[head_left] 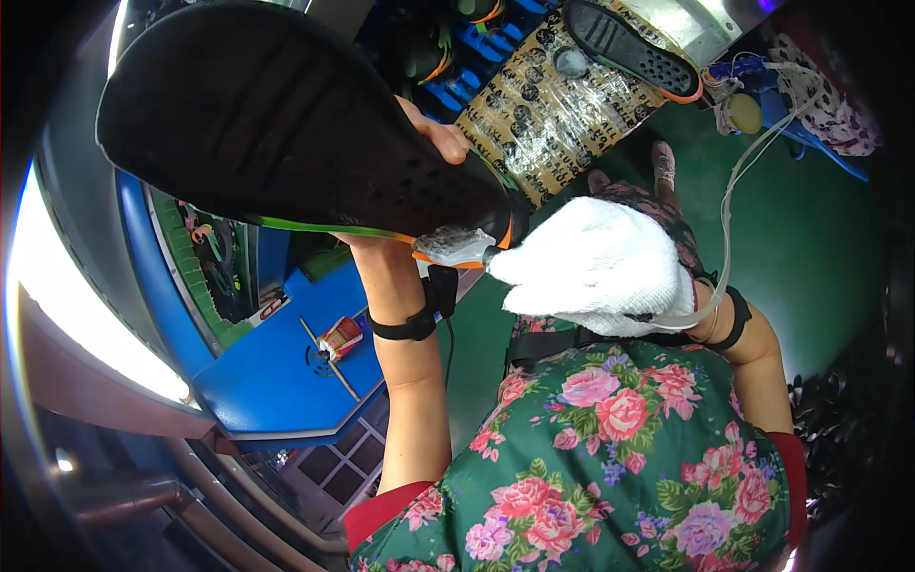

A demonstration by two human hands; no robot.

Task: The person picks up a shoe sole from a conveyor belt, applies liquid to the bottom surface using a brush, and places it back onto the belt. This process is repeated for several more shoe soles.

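Observation:
A large black shoe sole (276, 124) with a green and orange edge fills the upper left, close to the camera. My left hand (438, 135) grips it from behind, fingers wrapped over its far edge. My right hand (596, 267), in a white knitted glove, is closed around a small tool with a black neck and a clear, brush-like tip (452, 246). That tip touches or lies right against the sole's near edge by its narrow end. A pale hose (729, 205) runs to my right wrist; the glove hides the tool's handle.
A tape-wrapped surface (534, 114) ahead bears another black sole (634, 50) and a small round clear item (571, 63). Blue racks (457, 81) with more shoe parts stand behind. On the blue table (257, 381) at left lie a red packet (340, 338) and a stick.

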